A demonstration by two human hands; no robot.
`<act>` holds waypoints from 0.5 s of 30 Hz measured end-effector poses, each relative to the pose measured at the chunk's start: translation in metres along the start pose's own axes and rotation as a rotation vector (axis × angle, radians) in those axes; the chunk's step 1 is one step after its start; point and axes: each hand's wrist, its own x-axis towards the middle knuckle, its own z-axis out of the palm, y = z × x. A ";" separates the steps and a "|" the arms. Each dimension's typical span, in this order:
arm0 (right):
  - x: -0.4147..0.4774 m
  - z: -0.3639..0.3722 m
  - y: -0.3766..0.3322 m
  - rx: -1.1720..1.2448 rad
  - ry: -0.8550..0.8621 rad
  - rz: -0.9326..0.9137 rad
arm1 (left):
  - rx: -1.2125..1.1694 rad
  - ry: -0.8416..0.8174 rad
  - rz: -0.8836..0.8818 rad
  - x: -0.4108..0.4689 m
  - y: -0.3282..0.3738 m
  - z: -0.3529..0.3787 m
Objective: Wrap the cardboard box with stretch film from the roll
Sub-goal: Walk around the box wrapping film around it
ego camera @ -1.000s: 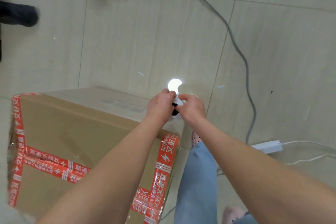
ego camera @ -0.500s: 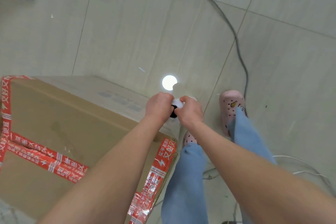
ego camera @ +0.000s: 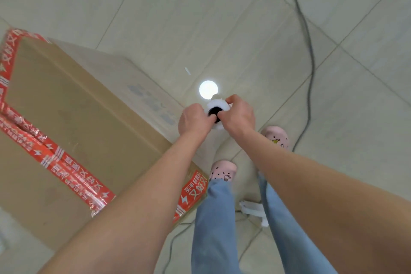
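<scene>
The cardboard box, sealed with red printed tape, stands on the tiled floor at left. Just off its right edge the left hand grips the stretch film roll, which is seen end-on with its dark core showing. The right hand clasps the roll's opposite side. Pink clogs stand beneath, and a grey cable crosses the floor at right.
</scene>
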 end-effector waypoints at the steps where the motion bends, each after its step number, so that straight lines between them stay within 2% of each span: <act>1: 0.002 -0.002 -0.002 -0.022 -0.014 -0.008 | 0.064 0.019 0.064 0.002 0.004 -0.002; 3: 0.006 -0.005 -0.005 -0.056 -0.053 -0.030 | 0.174 0.025 0.211 0.007 0.010 -0.006; 5: 0.008 -0.005 -0.007 -0.087 -0.086 -0.067 | 0.195 -0.020 0.260 0.013 0.016 -0.010; 7: 0.010 -0.006 -0.012 -0.133 -0.091 -0.130 | 0.141 -0.041 0.204 0.020 0.019 -0.013; 12: 0.023 -0.008 -0.029 -0.258 -0.062 -0.261 | 0.121 0.084 0.122 0.032 0.018 -0.021; 15: 0.030 -0.006 -0.043 -0.222 -0.038 -0.304 | -0.034 0.129 -0.006 0.037 0.012 -0.025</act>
